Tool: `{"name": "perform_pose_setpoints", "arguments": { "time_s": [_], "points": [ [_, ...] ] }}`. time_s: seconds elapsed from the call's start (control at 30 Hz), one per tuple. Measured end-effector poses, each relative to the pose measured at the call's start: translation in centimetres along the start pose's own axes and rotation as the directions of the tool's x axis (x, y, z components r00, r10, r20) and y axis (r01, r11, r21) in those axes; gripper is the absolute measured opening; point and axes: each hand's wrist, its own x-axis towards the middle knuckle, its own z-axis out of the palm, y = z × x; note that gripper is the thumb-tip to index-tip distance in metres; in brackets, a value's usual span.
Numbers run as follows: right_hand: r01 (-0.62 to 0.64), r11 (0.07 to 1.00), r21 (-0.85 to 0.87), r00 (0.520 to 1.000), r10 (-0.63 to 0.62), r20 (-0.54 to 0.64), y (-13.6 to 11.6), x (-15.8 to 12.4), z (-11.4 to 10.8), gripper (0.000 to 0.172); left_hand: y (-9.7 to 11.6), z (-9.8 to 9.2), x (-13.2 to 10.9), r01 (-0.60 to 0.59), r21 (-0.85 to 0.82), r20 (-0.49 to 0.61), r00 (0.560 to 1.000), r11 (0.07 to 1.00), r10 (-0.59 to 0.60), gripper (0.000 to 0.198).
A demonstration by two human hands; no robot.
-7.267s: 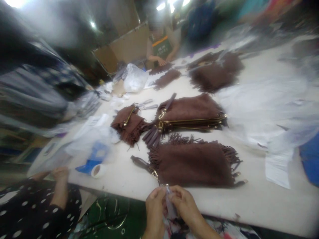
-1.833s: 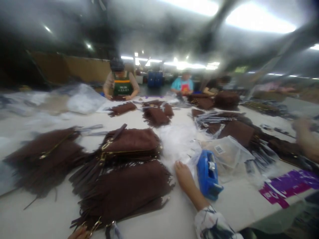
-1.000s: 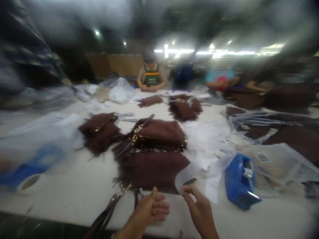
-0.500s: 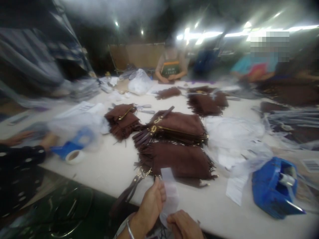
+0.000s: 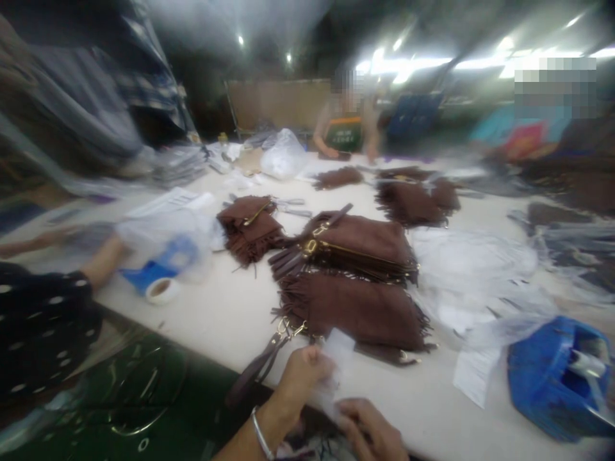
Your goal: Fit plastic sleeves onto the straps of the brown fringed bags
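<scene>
Near the table's front edge, my left hand is curled around a thin translucent white strip. My right hand pinches the strip's lower end, somewhat blurred. Just beyond lies a brown fringed bag, flat on the white table. Its wrist strap with gold clasps hangs toward the edge, left of my left hand. Behind it a stack of brown fringed bags shows gold zippers.
A blue tape dispenser stands at right, near clear plastic bags. Another dispenser with a tape roll is at left, beside a co-worker's polka-dot sleeve. More brown bags lie further back. Other people sit across the table.
The view has swung slightly left, so things sit further right. My left fingers have closed more around the strip, which now looks crumpled and lower. The co-worker at left has shifted an arm.
</scene>
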Motion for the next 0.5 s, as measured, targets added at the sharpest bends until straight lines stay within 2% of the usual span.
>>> {"name": "perform_pose_setpoints", "arguments": {
  "time_s": [0.03, 0.07, 0.1, 0.13, 0.17, 0.23, 0.3, 0.4, 0.5],
  "points": [
    [-0.165, 0.979, 0.118, 0.982, 0.174, -0.07, -0.5, 0.7, -0.9, 0.025, 0.2, 0.0, -0.2, -0.039, 0.049, -0.002, 0.999, 0.998, 0.039, 0.031],
    [-0.29, 0.924, 0.247, 0.94, 0.323, -0.106, -1.0, 1.6, -1.7, 0.032, 0.4, 0.0, -0.5, -0.076, 0.092, -0.004, 0.997, 0.993, 0.076, 0.029],
    [-0.375, 0.849, 0.372, 0.895, 0.436, -0.094, -1.6, 2.5, -2.3, 0.039, 0.6, -0.1, -0.9, -0.108, 0.132, -0.001, 0.994, 0.985, 0.109, 0.027],
    [-0.433, 0.765, 0.477, 0.86, 0.509, -0.034, -2.2, 3.3, -2.6, 0.045, 0.8, -0.1, -1.4, -0.134, 0.169, 0.008, 0.991, 0.976, 0.134, 0.024],
    [-0.467, 0.685, 0.559, 0.843, 0.535, 0.049, -2.8, 4.1, -2.7, 0.048, 0.9, -0.2, -2.0, -0.156, 0.21, 0.023, 0.988, 0.965, 0.154, 0.022],
    [-0.498, 0.563, 0.659, 0.838, 0.509, 0.198, -3.8, 5.4, -2.3, 0.051, 1.3, -0.5, -3.1, -0.194, 0.31, 0.067, 0.981, 0.93, 0.182, 0.02],
    [-0.477, 0.514, 0.713, 0.855, 0.46, 0.24, -4.6, 6.1, -1.5, 0.051, 1.7, -1.3, -4.1, -0.226, 0.429, 0.1, 0.974, 0.875, 0.202, 0.02],
    [-0.462, 0.549, 0.696, 0.87, 0.434, 0.234, -5.1, 6.4, -0.1, 0.052, 2.0, -3.2, -5.4, -0.21, 0.538, 0.056, 0.975, 0.816, 0.214, 0.022],
    [-0.476, 0.643, 0.6, 0.876, 0.406, 0.26, -5.0, 6.3, 1.3, 0.05, 1.9, -5.1, -6.2, -0.146, 0.548, -0.034, 0.98, 0.823, 0.197, 0.024]
  ]
}}
